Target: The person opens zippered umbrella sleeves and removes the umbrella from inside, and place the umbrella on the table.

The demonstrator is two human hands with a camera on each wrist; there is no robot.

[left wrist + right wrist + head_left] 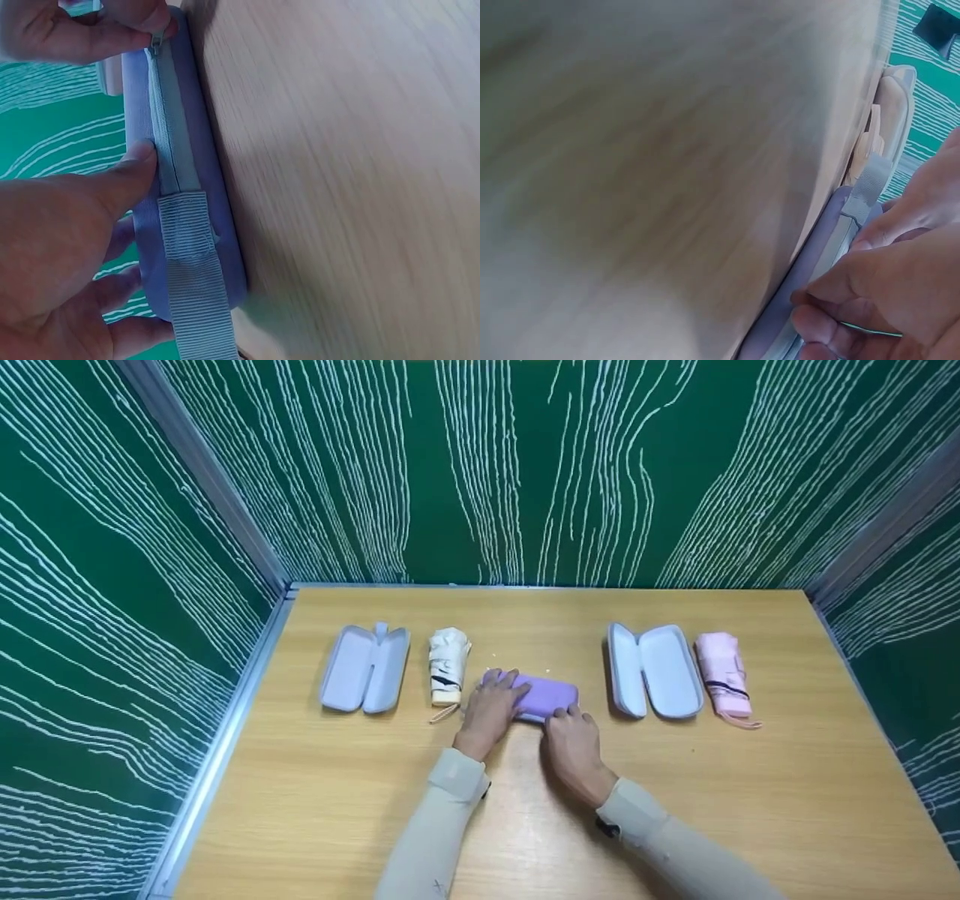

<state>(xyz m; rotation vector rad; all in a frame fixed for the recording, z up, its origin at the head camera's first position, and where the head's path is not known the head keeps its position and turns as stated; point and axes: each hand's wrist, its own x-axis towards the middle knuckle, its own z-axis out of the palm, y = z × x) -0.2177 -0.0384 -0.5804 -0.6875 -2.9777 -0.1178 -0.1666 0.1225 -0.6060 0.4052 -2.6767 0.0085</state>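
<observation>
A purple zip case (551,697) lies closed on the table between the hands. My left hand (491,709) holds its left end, with the fingers over the top and the thumb near the front edge. At the front right of the case is my right hand (574,746), pinching the small metal zipper pull (156,43) between thumb and finger. A pale zip (172,135) runs along the front side, closed along the stretch that shows. From the left end hangs a grey ribbed strap (196,270).
Two pale hard cases lie opened out, one at the left (349,671) and another at the right (671,671). Beside them lie a folded cream umbrella (448,660) and a folded pink umbrella (721,667), each with a wrist loop. Green line-patterned walls (480,472) border the wooden table (337,802).
</observation>
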